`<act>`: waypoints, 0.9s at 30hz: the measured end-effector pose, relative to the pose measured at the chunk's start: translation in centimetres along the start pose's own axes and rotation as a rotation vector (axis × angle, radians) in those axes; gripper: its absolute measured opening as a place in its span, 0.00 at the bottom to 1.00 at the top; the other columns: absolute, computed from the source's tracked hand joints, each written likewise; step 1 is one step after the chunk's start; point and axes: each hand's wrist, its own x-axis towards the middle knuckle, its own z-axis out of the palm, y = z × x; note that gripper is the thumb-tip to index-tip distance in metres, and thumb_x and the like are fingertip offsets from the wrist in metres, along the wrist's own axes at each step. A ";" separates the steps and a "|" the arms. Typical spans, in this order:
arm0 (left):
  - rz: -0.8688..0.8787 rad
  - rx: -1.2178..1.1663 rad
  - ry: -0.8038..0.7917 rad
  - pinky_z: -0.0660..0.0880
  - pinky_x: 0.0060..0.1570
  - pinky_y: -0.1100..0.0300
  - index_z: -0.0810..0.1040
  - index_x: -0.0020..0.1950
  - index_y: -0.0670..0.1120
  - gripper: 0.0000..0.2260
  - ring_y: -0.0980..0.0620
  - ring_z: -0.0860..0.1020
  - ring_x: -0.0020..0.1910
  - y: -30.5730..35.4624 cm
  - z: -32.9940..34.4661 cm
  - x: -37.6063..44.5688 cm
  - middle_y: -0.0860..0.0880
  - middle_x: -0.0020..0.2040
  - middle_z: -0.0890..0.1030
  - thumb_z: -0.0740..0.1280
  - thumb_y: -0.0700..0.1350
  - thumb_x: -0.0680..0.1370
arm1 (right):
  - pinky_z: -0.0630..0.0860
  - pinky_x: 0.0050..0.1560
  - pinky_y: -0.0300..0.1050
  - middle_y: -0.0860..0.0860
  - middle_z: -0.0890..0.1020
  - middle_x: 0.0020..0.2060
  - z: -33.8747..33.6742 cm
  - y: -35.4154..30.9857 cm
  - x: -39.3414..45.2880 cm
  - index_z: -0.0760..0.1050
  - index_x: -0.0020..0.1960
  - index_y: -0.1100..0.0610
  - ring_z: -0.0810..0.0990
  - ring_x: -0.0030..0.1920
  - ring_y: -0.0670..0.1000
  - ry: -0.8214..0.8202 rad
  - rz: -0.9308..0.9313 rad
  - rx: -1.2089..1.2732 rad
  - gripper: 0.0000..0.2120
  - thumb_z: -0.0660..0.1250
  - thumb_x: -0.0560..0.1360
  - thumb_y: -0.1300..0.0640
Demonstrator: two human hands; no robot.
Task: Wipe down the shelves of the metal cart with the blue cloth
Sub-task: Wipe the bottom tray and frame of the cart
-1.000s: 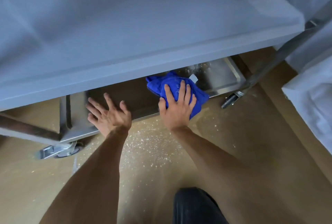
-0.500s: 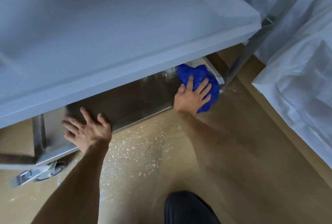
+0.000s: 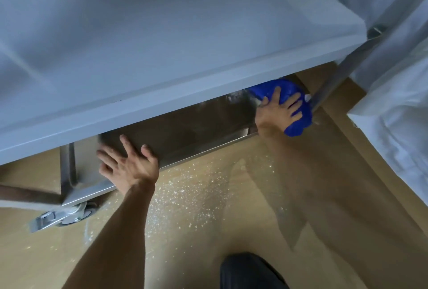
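The metal cart fills the upper view: its upper shelf (image 3: pixel 162 41) hides most of the bottom shelf (image 3: pixel 185 133) below it. My right hand (image 3: pixel 278 112) presses the bunched blue cloth (image 3: pixel 298 122) flat against the bottom shelf's right front corner, next to the cart's right leg (image 3: pixel 333 80). My left hand (image 3: pixel 129 166) rests with fingers spread on the front rim of the bottom shelf near its left end, holding nothing.
White crumbs (image 3: pixel 190 191) are scattered on the tan floor in front of the cart. A caster wheel (image 3: pixel 67 215) sits under the left front corner. White sheeting (image 3: pixel 393 108) hangs at the right. My dark-clothed knee (image 3: pixel 250 270) shows at the bottom.
My right hand slid the blue cloth rightward along the bottom shelf, from its middle to the right front corner. My left hand stayed planted on the front rim.
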 end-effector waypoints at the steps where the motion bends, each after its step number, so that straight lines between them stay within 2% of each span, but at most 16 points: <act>1: -0.003 0.000 -0.002 0.56 0.68 0.39 0.54 0.79 0.50 0.29 0.36 0.49 0.77 0.0 0.0 0.0 0.34 0.78 0.50 0.49 0.59 0.79 | 0.51 0.73 0.69 0.65 0.53 0.78 -0.1 -1.1 -0.6 0.57 0.79 0.49 0.53 0.77 0.68 -0.071 -0.009 -0.056 0.26 0.47 0.82 0.44; 2: -0.002 0.003 -0.002 0.56 0.69 0.39 0.53 0.79 0.50 0.29 0.36 0.49 0.77 0.0 0.1 0.1 0.35 0.78 0.50 0.49 0.59 0.79 | 0.48 0.74 0.68 0.65 0.52 0.78 0.2 -3.0 -2.2 0.57 0.79 0.50 0.51 0.77 0.68 -0.101 -0.069 -0.096 0.26 0.47 0.83 0.45; 4: -0.004 0.005 0.000 0.56 0.69 0.39 0.53 0.79 0.50 0.29 0.36 0.49 0.77 -0.1 0.1 0.3 0.35 0.78 0.50 0.49 0.59 0.79 | 0.47 0.73 0.68 0.65 0.57 0.77 0.3 -8.0 -7.5 0.65 0.74 0.52 0.53 0.76 0.68 -0.174 -0.287 -0.111 0.23 0.50 0.81 0.48; 7: 0.001 -0.003 -0.006 0.57 0.69 0.39 0.53 0.79 0.50 0.29 0.36 0.49 0.76 -0.1 -0.2 0.1 0.35 0.78 0.50 0.50 0.57 0.79 | 0.54 0.71 0.65 0.61 0.72 0.68 0.6 -13.5 -16.6 0.75 0.63 0.50 0.64 0.71 0.65 -0.252 -0.721 -0.023 0.18 0.57 0.77 0.48; 9: 0.003 -0.004 -0.008 0.57 0.68 0.39 0.54 0.79 0.50 0.28 0.36 0.50 0.76 0.0 -0.3 0.1 0.35 0.78 0.50 0.51 0.55 0.79 | 0.57 0.71 0.62 0.59 0.73 0.67 0.5 -14.0 -19.2 0.74 0.64 0.49 0.66 0.70 0.63 -0.297 -0.819 0.034 0.18 0.58 0.78 0.45; 11: -0.002 -0.003 -0.018 0.57 0.68 0.39 0.54 0.79 0.50 0.28 0.36 0.50 0.76 0.0 -0.5 0.0 0.35 0.78 0.51 0.51 0.55 0.79 | 0.55 0.73 0.61 0.58 0.68 0.72 0.5 -12.5 -18.5 0.70 0.70 0.45 0.63 0.73 0.62 -0.294 -0.796 0.054 0.21 0.56 0.79 0.43; 14: -0.008 0.019 -0.017 0.56 0.69 0.40 0.53 0.79 0.51 0.28 0.36 0.51 0.76 -0.1 -0.6 -0.1 0.36 0.78 0.50 0.50 0.56 0.79 | 0.48 0.76 0.60 0.58 0.55 0.79 0.6 -8.9 -14.0 0.58 0.77 0.41 0.52 0.79 0.60 -0.258 -0.694 -0.001 0.24 0.49 0.82 0.42; 18: -0.008 0.020 -0.010 0.56 0.69 0.41 0.53 0.79 0.51 0.28 0.36 0.50 0.77 0.2 -0.6 -0.3 0.36 0.79 0.50 0.49 0.56 0.79 | 0.47 0.76 0.63 0.59 0.49 0.80 -0.3 -3.3 -3.4 0.52 0.79 0.43 0.48 0.79 0.62 -0.146 -0.344 -0.048 0.26 0.44 0.83 0.41; 21: -0.017 0.016 -0.005 0.56 0.69 0.41 0.53 0.79 0.51 0.29 0.36 0.51 0.77 0.5 -0.2 -0.1 0.36 0.78 0.51 0.50 0.56 0.79 | 0.47 0.75 0.64 0.62 0.49 0.79 0.0 -3.2 -1.5 0.52 0.80 0.46 0.49 0.78 0.65 -0.107 -0.097 -0.091 0.26 0.45 0.83 0.42; 23: -0.009 0.033 -0.002 0.56 0.69 0.40 0.53 0.79 0.51 0.29 0.36 0.51 0.76 0.5 -0.1 -0.1 0.36 0.78 0.51 0.50 0.56 0.79 | 0.48 0.74 0.64 0.63 0.52 0.79 0.5 -6.3 -4.8 0.58 0.78 0.48 0.52 0.77 0.66 -0.110 -0.115 -0.073 0.26 0.48 0.82 0.44; 25: -0.005 0.036 0.001 0.56 0.69 0.40 0.53 0.79 0.51 0.28 0.36 0.51 0.76 0.4 -0.1 -0.1 0.36 0.78 0.51 0.50 0.56 0.79 | 0.48 0.73 0.64 0.64 0.56 0.78 0.8 -9.7 -9.6 0.66 0.74 0.49 0.53 0.77 0.66 -0.183 -0.268 -0.001 0.24 0.52 0.80 0.47; 27: 0.000 0.028 0.006 0.56 0.68 0.41 0.54 0.79 0.50 0.28 0.36 0.51 0.76 0.4 -0.2 -0.2 0.35 0.78 0.52 0.51 0.55 0.79 | 0.48 0.72 0.64 0.63 0.60 0.76 1.1 -12.1 -15.2 0.69 0.71 0.49 0.55 0.76 0.66 -0.206 -0.468 0.041 0.22 0.54 0.79 0.47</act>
